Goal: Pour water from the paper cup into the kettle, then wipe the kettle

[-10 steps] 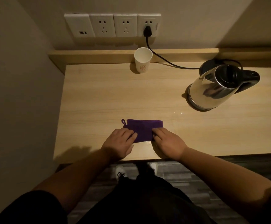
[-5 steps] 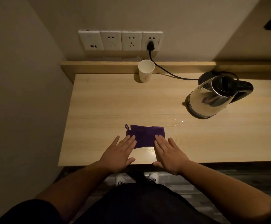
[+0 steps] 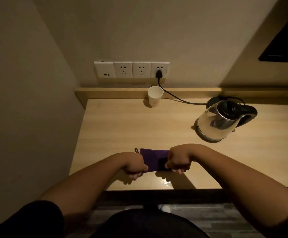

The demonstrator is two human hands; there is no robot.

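A white paper cup (image 3: pixel 154 99) stands upright at the back of the wooden desk (image 3: pixel 122 127), against the raised back ledge. The steel kettle (image 3: pixel 215 125) with a black lid and handle sits at the right, lid closed. A folded purple cloth (image 3: pixel 154 157) lies flat near the desk's front edge. My left hand (image 3: pixel 134 167) is curled into a fist over the cloth's left end. My right hand (image 3: pixel 177 160) is a fist over its right end. Both wrists are bent downward, and the cloth does not look lifted.
A row of wall sockets (image 3: pixel 131 69) is above the ledge, and a black cord (image 3: pixel 179 99) runs from the rightmost one to the kettle's base. Walls close the left side and the back. A dark panel (image 3: pixel 285 45) hangs at the upper right.
My hands went from pressing the cloth, to flat with fingers spread, to closed fists with wrists raised. The view has pulled back and tilted up. Cup, kettle and cloth stayed put.
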